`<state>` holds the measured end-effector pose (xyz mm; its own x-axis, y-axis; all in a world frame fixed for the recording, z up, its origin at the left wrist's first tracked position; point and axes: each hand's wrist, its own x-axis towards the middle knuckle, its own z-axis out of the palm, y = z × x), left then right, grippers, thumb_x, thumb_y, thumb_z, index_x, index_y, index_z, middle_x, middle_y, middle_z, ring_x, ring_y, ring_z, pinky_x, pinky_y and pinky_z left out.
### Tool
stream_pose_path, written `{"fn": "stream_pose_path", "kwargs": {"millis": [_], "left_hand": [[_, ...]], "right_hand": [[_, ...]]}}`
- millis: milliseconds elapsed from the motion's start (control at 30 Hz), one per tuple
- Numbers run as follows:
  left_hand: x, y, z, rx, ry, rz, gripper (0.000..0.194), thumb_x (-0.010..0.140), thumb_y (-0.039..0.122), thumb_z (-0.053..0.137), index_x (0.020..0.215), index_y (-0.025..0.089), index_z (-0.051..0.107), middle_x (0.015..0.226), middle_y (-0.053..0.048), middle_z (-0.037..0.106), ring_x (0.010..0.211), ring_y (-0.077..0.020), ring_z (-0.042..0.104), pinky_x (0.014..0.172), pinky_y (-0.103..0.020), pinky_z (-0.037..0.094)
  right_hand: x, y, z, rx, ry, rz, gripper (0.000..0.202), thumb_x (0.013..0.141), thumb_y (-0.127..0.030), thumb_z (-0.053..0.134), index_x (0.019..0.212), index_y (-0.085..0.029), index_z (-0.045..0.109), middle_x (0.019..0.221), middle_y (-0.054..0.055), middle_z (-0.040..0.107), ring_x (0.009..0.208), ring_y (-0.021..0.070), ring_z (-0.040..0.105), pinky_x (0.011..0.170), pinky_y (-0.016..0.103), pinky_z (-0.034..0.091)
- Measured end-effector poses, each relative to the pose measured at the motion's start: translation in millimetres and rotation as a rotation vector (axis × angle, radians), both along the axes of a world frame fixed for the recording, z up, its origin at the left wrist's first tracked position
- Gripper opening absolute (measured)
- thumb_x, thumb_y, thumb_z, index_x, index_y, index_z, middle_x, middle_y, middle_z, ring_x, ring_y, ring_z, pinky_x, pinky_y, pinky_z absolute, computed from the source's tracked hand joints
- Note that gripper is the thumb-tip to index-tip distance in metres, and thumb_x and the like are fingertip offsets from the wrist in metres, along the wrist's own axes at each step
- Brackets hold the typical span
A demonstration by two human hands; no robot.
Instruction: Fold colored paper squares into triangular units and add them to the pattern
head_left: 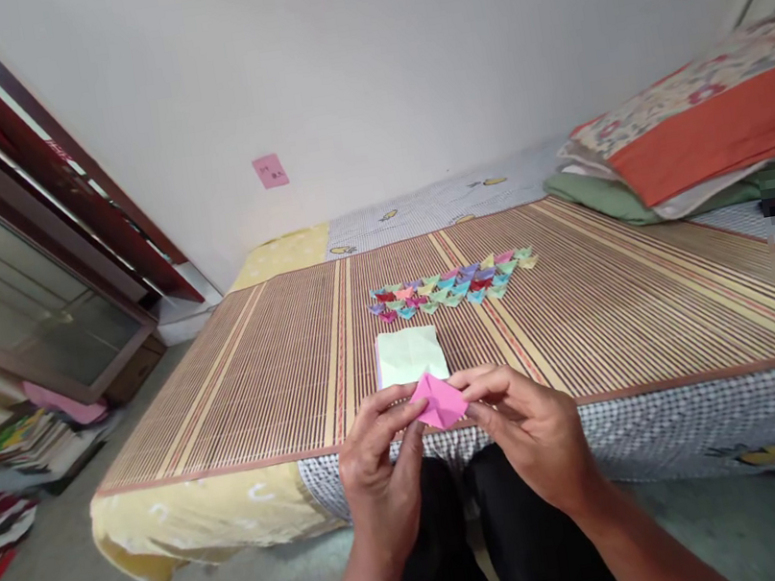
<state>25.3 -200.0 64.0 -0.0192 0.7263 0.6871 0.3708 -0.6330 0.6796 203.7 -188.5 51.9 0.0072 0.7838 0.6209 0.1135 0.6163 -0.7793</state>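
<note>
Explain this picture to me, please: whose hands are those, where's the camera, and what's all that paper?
There's no robot here, just a person's own bare hands. A camera worn on their head looks forward and down, so you see nearly what they see. The left hand and right hand hold a creased, folded pink paper between them. In front is a bed with a striped mat. On the mat lie a paper stack, pale green on top, and, beyond it, rows of small, colourful folded papers.
</note>
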Motion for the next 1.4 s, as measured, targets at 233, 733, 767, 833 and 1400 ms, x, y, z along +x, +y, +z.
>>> {"fn": "stream_pose_path", "kwargs": {"millis": [233, 733, 767, 833, 1400], "left_hand": [[-0.5, 0.7, 2.8, 0.002, 0.034, 0.020, 0.025, 0.096, 0.013, 0.066, 0.111, 0.028, 0.080, 0.110, -0.005, 0.077, 0.105, -0.0191, 0.072, 0.089, -0.030, 0.059], [9.5, -2.6, 2.0, -0.144, -0.164, 0.003, 0.013, 0.094, 0.019, 0.071, 0.099, 0.025, 0.082, 0.103, -0.007, 0.078, 0.103, -0.0221, 0.072, 0.088, -0.035, 0.061], [11.0, -2.7, 1.5, -0.154, -0.183, 0.001, 0.013, 0.094, 0.020, 0.071, 0.099, 0.025, 0.082, 0.103, -0.007, 0.078, 0.102, -0.0219, 0.072, 0.088, -0.035, 0.061], [13.6, -3.0, 0.2, -0.162, -0.200, 0.005, 0.013, 0.094, 0.020, 0.072, 0.100, 0.025, 0.082, 0.103, -0.006, 0.078, 0.102, -0.0214, 0.072, 0.087, -0.033, 0.061], [19.1, -3.5, -3.4, -0.240, -0.287, 0.009, 0.012, 0.092, 0.021, 0.074, 0.099, 0.025, 0.083, 0.097, -0.005, 0.074, 0.092, -0.0183, 0.070, 0.079, -0.027, 0.058]], "right_hand": [[0.2, 3.7, -1.7, 0.006, -0.049, 0.009, 0.013, 0.098, -0.015, 0.063, 0.095, -0.024, 0.071, 0.107, 0.004, 0.077, 0.102, 0.0194, 0.076, 0.082, 0.028, 0.061], [-11.0, 1.1, -3.6, -0.080, 0.085, 0.014, 0.010, 0.097, -0.022, 0.065, 0.087, -0.021, 0.066, 0.097, 0.006, 0.072, 0.092, 0.0210, 0.073, 0.077, 0.031, 0.059], [-11.7, 0.8, -3.8, -0.078, 0.080, 0.000, 0.010, 0.096, -0.022, 0.065, 0.086, -0.021, 0.066, 0.096, 0.006, 0.072, 0.091, 0.0211, 0.073, 0.078, 0.031, 0.059], [-12.9, 0.3, -3.4, -0.071, 0.066, -0.035, 0.012, 0.096, -0.022, 0.065, 0.084, -0.021, 0.066, 0.093, 0.006, 0.072, 0.089, 0.0211, 0.073, 0.077, 0.032, 0.058], [-22.4, -2.5, -5.4, -0.124, 0.039, -0.119, 0.017, 0.097, -0.026, 0.065, 0.081, -0.022, 0.061, 0.083, 0.004, 0.071, 0.080, 0.0202, 0.069, 0.072, 0.032, 0.056]]}}
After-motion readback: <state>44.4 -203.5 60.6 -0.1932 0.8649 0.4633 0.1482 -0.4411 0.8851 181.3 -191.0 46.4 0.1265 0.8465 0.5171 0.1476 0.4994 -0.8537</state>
